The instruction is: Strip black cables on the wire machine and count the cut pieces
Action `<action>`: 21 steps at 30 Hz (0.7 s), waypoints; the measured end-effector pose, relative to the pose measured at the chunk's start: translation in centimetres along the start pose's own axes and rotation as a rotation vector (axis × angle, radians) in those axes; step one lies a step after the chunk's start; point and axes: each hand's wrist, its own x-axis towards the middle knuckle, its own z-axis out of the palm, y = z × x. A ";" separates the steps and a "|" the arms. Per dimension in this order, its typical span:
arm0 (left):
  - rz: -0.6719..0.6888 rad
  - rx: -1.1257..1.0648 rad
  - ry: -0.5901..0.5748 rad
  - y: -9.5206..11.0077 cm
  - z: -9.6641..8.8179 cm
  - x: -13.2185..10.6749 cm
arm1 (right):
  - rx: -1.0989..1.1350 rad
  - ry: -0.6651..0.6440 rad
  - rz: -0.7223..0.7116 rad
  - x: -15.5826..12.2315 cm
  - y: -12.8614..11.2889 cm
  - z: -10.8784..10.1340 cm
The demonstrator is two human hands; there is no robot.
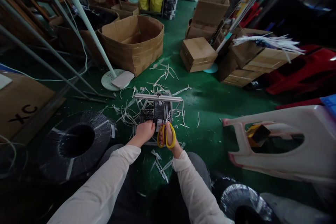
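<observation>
Yellow-handled scissors [172,136] are in my right hand [168,133], their blades pointing away from me over a dark, plastic-wrapped item [162,110]. That item lies in a low metal frame [157,97] with a pale bar across its far side. Closed into a fist, my left hand [145,131] rests at the near left of the dark item; what its fingers grip is hidden. White strip scraps [128,116] are scattered around the frame on the green floor.
A black wrapped coil [102,136] lies at left, another coil [246,196] at lower right. An open cardboard box [147,49] and a pole's round base [106,81] stand ahead left. A closed carton [198,54] is ahead right, a tipped white stool [275,161] at right.
</observation>
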 end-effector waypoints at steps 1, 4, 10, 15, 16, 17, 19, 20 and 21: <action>-0.006 0.001 -0.007 0.0 0.2 -0.2 | 0.006 -0.015 0.010 0.0 -0.1 -0.1; -0.024 0.005 -0.032 0.2 0.8 -0.9 | 0.028 -0.043 0.039 0.1 -0.3 -0.1; -0.054 0.004 -0.117 0.1 2.8 -2.4 | 0.043 -0.029 0.022 0.8 -0.4 0.0; -0.103 0.011 -0.222 0.0 5.3 -3.5 | 0.043 -0.050 0.017 1.3 -0.6 0.2; -0.112 0.014 -0.241 0.0 5.9 -3.7 | 0.033 -0.046 0.022 1.5 -0.6 0.2; -0.118 0.016 -0.258 -0.1 6.4 -3.8 | 0.017 -0.035 0.027 1.6 -0.5 0.2; -0.121 0.018 -0.282 -0.2 7.4 -3.9 | -0.034 0.001 0.024 1.9 -0.2 0.1; -0.119 0.018 -0.292 -0.4 7.9 -3.9 | -0.074 0.019 0.010 2.0 0.0 0.0; -0.116 0.016 -0.301 -0.5 8.3 -3.9 | -0.137 0.028 -0.020 2.1 0.2 -0.1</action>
